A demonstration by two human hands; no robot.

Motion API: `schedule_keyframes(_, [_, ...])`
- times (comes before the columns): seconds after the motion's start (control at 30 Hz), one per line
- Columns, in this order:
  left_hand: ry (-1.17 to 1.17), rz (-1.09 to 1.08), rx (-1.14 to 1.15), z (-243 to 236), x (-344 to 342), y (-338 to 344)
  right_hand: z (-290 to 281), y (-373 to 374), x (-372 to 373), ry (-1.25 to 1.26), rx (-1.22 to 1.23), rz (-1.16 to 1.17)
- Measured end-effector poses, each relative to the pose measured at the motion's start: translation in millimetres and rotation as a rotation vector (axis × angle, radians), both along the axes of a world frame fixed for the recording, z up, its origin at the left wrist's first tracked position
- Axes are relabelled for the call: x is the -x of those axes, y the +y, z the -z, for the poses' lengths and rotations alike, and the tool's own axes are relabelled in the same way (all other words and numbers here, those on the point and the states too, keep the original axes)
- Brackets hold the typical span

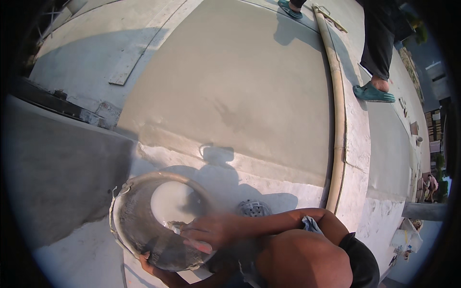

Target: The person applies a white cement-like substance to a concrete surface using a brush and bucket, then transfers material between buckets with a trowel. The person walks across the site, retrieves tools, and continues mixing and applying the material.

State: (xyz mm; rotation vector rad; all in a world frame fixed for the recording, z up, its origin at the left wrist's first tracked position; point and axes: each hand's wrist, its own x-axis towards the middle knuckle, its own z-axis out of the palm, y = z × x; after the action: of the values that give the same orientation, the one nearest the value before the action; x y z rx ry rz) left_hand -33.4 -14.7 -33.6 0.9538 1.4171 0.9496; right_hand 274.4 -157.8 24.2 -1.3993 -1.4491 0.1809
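Observation:
A round, mortar-smeared bucket (132, 211) stands tilted towards me at the lower left, with pale grey watery liquid (168, 201) inside. At its near left rim, my left hand (149, 265) is closed on the edge; most of that hand is hidden below the bucket. Inside the bucket's mouth, my right hand (206, 233) is closed around a small tool with a red part (199, 246). The tool's pale, wet end reaches the liquid; motion blur and the fingers hide its exact kind.
Smooth wet cement (230, 91) spreads ahead, bordered on the right by a long bamboo pole (338, 120). Another person's leg in a teal clog (374, 92) stands beyond the pole. A handled float (331, 18) lies far off. Darker cement (62, 177) covers the left.

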Motion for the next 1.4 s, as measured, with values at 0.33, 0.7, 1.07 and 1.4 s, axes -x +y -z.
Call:
schedule_keyframes(0.33, [-0.087,-0.050,0.018,5,-5,2,-25,8,-17,-0.004,-0.319,-0.087])
schedule_keyframes(0.7, [-0.081,-0.015,0.020,9,-6,3,-26,-8,-24,0.021,0.028,-0.130])
schedule_keyframes(1.07, [0.044,-0.065,-0.081,-3,-21,-2,-36,-10,-26,0.271,0.070,-0.127])
schedule_keyframes(1.4, [0.200,0.028,-0.281,-9,-20,-7,-38,-56,-109,1.615,-0.469,0.186])
